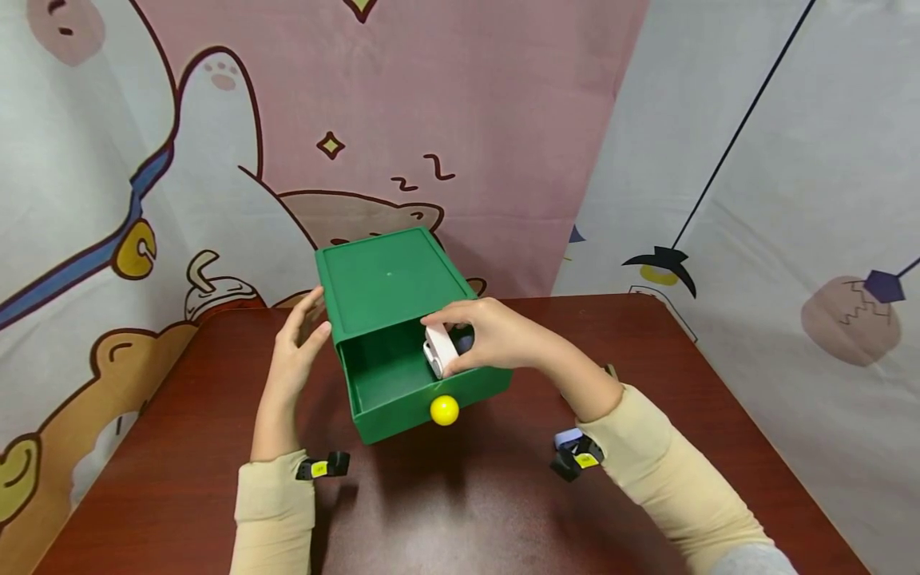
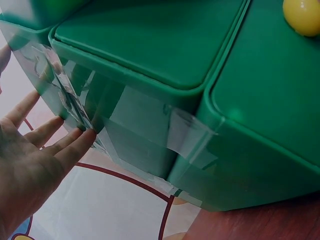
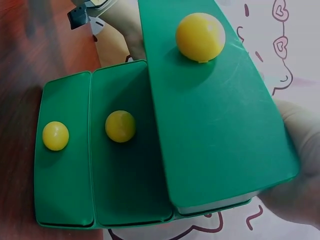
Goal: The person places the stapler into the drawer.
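A green drawer unit (image 1: pixel 391 279) stands on the table with its top drawer (image 1: pixel 402 419) pulled out; a yellow ball knob (image 1: pixel 444 410) is on the drawer front. My right hand (image 1: pixel 477 331) reaches over the drawer and pinches a small white block-like object (image 1: pixel 441 350) between thumb and fingers. Its exact kind cannot be told. A dark item (image 1: pixel 464 342) shows in the drawer behind it, partly hidden by the hand. My left hand (image 1: pixel 295 347) is at the unit's left side, fingers extended, fingertips right at the clear-taped side wall (image 2: pixel 135 120) in the left wrist view.
Two lower drawers with yellow knobs (image 3: pixel 120 126) are shut below the pulled-out one. A small lavender item (image 1: pixel 568 438) lies on the brown table (image 1: pixel 460 511) near my right wrist. A printed cartoon curtain (image 1: pixel 517 144) hangs behind the table.
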A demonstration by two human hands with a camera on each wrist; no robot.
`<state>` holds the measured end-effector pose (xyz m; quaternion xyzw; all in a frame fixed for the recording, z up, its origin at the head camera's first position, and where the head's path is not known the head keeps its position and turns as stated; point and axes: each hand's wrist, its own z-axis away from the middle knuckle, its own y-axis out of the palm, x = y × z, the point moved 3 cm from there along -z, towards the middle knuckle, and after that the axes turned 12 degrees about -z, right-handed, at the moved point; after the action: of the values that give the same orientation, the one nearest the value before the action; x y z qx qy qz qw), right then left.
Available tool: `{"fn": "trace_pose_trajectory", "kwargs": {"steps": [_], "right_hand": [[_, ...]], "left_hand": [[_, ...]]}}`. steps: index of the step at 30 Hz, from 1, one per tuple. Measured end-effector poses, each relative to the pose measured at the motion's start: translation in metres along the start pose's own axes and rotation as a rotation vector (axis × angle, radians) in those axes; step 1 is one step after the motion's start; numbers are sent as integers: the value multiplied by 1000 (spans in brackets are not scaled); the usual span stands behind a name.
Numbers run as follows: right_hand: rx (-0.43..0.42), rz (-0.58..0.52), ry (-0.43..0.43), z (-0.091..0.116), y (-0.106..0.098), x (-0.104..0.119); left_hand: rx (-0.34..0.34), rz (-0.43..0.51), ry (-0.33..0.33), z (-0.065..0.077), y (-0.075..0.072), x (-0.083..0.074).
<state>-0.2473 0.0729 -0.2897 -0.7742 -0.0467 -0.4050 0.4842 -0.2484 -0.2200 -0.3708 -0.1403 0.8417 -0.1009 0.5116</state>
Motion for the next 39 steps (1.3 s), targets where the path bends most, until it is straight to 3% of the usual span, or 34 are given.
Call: {"fn": "trace_pose_trajectory", "kwargs": {"steps": [6,15,20,25,31,39], "right_hand": [[-7,-37,77,0,1,-1],[-159,-112,-57,7,-3,-2],[-248,-180,-142,19,-10,-3],[-332,-179,-171,35,-18,-7],[-418,-165,-137,57,-24,-15],[-482,-133,21,89,-32,-34]], "left_hand": [[0,-7,-8,2,-1,0],[4,3,-4,2,-1,2],[8,5,-5,2,0,-3],[10,6,-7,1,0,-3],[6,13,6,0,0,-1],[5,-2,-3,0,0,-2]]}}
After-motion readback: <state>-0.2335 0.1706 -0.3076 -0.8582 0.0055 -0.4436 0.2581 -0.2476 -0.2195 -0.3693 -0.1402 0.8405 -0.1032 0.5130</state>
